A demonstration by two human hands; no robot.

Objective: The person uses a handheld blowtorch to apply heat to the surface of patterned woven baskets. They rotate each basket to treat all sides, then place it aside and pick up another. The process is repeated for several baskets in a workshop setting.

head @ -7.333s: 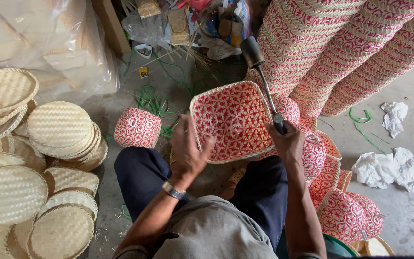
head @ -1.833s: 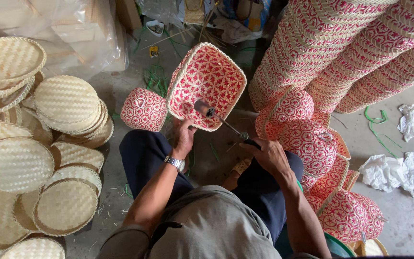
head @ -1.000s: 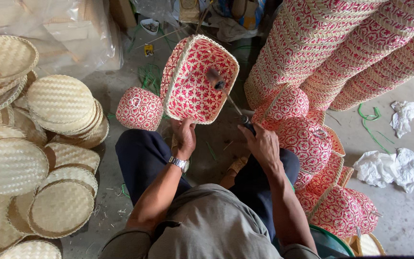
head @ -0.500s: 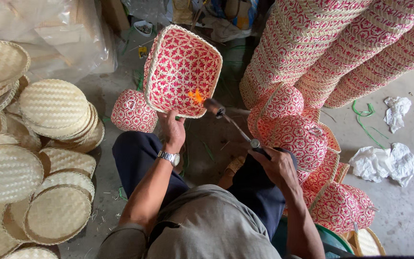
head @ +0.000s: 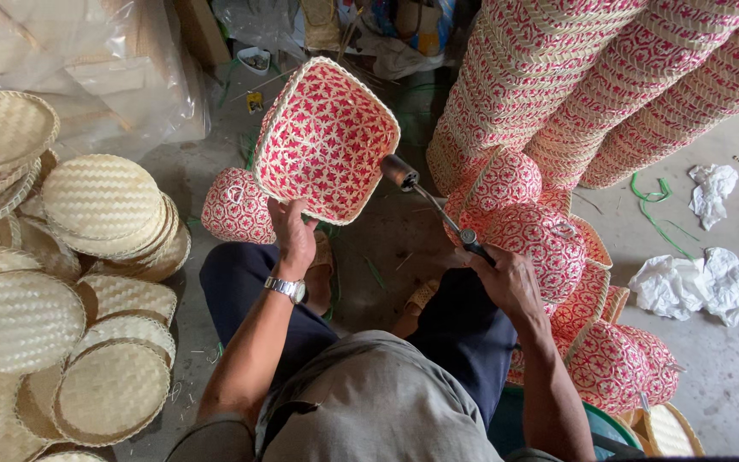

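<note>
Left hand (head: 294, 238) clamped shut on the near rim of a square woven bamboo basket with a red-and-cream star pattern (head: 327, 141), thumb on the inside face, fingers wrapped behind. Basket held up off the floor, tilted so the open side faces the head camera, just ahead of and above the knees, one corner pointing up and away. Left wrist bent back, forearm rising from the lap, silver wristwatch (head: 286, 289) on it.

Right hand (head: 506, 278) closed round the grip of a slim metal torch-like tool with a dark round nozzle (head: 434, 210). Long axis of the tool running up and to the left from the fist, nozzle just beside the right edge of the basket, near but apparently not touching. No flame to be made out at the tip. Right hand lower and further right than the basket, elbow tucked by the thigh.

Round red-patterned basket (head: 237, 205) resting on the concrete just left of the held one. Tall leaning stacks of matching red baskets (head: 592, 94) to the right, plain cream woven lids (head: 100, 201) piled on the left, crumpled white paper (head: 694, 282) on the floor at far right.
</note>
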